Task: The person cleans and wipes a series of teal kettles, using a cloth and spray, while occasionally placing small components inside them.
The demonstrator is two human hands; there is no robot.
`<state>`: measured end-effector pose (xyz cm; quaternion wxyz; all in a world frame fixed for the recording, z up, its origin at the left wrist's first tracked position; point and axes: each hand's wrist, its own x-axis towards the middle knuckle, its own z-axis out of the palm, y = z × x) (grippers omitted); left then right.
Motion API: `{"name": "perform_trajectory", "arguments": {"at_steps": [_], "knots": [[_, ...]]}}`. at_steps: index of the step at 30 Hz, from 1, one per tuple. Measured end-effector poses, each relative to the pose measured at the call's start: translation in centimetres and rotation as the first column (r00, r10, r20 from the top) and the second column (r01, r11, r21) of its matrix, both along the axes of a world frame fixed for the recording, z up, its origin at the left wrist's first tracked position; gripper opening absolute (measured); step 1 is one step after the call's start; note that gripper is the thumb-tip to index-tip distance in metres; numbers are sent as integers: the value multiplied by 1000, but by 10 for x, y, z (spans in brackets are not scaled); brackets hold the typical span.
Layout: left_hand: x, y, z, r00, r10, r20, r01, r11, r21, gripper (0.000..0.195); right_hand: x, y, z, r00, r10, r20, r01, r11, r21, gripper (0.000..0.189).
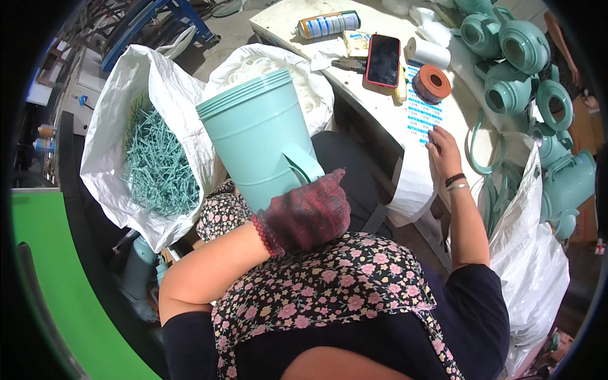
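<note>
My left hand, in a dark red knitted glove, holds a mint-green plastic jug body against my lap. The jug has a ribbed rim at its upper end, and its side handle is beside my gloved fingers. My bare right hand is at the table's near edge, its fingertips on a sheet of small blue-and-white labels. I cannot make out whether a label is between the thumb and fingers. White backing paper hangs from the sheet over the edge.
A white sack holds thin green plastic pieces; another sack holds white rings. On the table lie a spray can, a phone, a brown tape roll and a white roll. Several green jug parts crowd the right.
</note>
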<state>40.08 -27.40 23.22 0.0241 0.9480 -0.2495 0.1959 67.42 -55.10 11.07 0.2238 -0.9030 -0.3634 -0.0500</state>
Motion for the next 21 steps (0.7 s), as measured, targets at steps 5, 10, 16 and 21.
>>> {"name": "perform_trajectory", "arguments": {"at_steps": [5,10,16,21], "knots": [[-1,5,5,992,-85,-90,89,995,41,13,-3,-5,-11,1000,-26,-1,26,998,62,27],[1,6,4,990,-44,-137,86,944,318,17,6,9,-4,998,-14,60,4,988,155,22],[-7,0,12,983,-33,-182,5,988,-155,10,-12,-9,-6,995,60,78,-69,990,124,19],[-26,6,-12,993,-33,-109,0,957,-290,11,-50,66,92,988,139,64,-150,966,209,13]]}}
